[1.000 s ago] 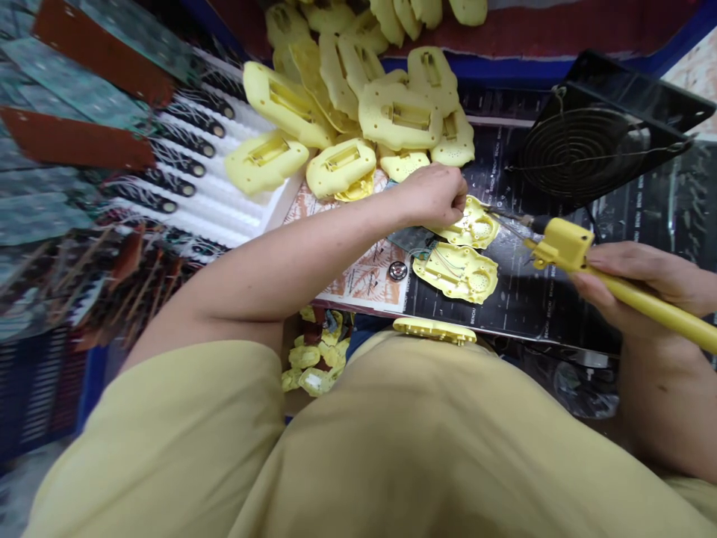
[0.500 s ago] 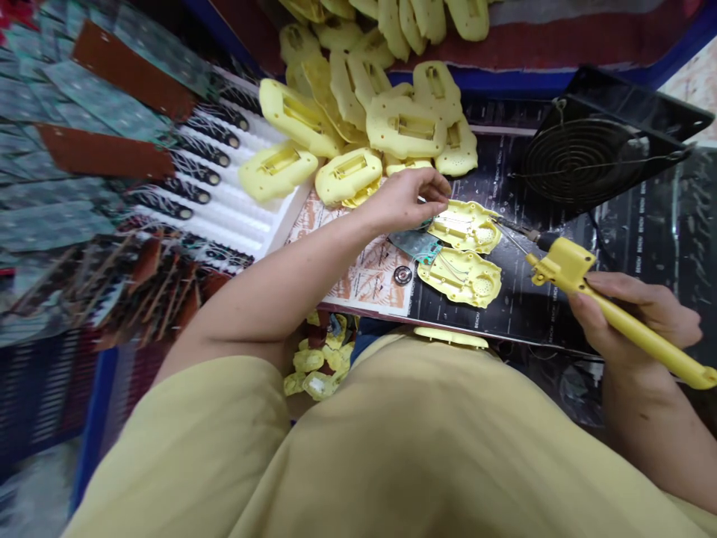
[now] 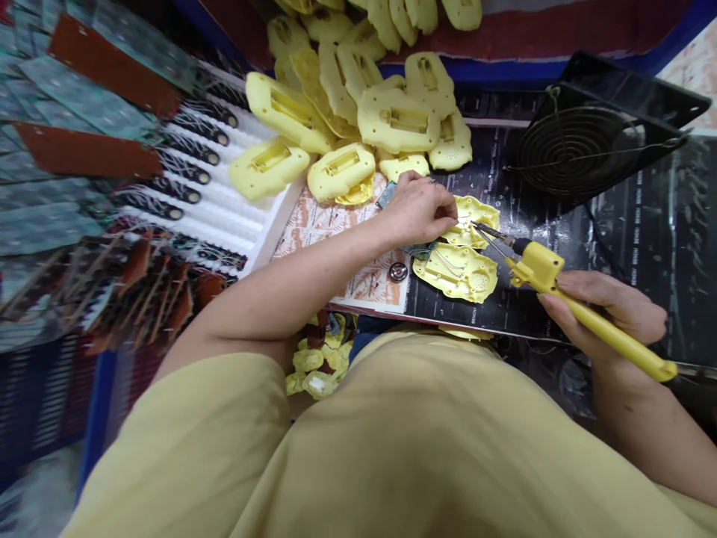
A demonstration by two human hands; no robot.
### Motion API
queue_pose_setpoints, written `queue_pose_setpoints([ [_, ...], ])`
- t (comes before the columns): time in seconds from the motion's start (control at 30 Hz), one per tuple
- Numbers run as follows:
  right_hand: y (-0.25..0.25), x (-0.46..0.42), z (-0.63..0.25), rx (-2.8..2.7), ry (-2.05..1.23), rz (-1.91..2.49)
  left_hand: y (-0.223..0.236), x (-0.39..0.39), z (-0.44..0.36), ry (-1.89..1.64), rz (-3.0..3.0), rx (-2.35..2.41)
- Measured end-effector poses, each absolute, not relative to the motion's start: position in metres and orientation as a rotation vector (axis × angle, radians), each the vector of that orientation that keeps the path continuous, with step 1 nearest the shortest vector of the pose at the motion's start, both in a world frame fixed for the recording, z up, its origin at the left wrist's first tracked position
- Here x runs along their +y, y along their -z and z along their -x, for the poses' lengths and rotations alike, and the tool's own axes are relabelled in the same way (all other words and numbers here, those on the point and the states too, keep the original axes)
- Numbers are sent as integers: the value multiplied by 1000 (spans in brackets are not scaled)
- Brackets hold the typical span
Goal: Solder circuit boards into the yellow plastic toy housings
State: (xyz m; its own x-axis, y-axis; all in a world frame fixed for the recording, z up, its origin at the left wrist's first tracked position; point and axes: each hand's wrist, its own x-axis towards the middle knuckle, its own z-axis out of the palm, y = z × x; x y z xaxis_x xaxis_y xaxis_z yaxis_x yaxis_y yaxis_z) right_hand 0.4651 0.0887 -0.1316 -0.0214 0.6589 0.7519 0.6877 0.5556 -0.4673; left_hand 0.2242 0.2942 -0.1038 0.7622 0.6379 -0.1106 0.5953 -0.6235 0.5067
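Note:
My right hand [image 3: 613,310] is closed around the yellow handle of a soldering iron [image 3: 541,267], which has a thin feed tube beside its tip. The tip points left, over the upper open yellow plastic shell [image 3: 488,217]. At that shell's left side, my left hand [image 3: 420,211] pinches what looks like a thin wire, its fingertips close to the iron's tip. Just below lies a second yellow shell [image 3: 456,278] with wires inside, joined to a green circuit board [image 3: 421,252] partly under my left wrist. A small round speaker [image 3: 398,272] sits left of it.
Yellow shells [image 3: 397,119] are heaped behind my left hand. A black fan [image 3: 576,149] stands at the back right. On the left, a white foam tray [image 3: 235,179] holds wired parts beside stacked circuit boards [image 3: 61,202]. More yellow pieces [image 3: 319,366] lie below the table edge.
My left hand drew back left with its fingers loosened, then returned to the upper shell and pinched. The soldering iron has shifted left, its tip now farther over that shell.

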Motion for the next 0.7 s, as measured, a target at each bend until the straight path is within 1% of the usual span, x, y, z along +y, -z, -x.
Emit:
queue_pose_setpoints([
  [0.23, 137, 90, -465, -1768, 38, 1144, 106, 294, -228, -78, -2502, 910],
  [0.47, 130, 91, -472, -1956, 114, 1069, 109, 295, -231, -36, -2598, 890],
  [0.7, 128, 91, -475, -1898, 86, 1090, 110, 296, -232, 0, -2588, 905],
])
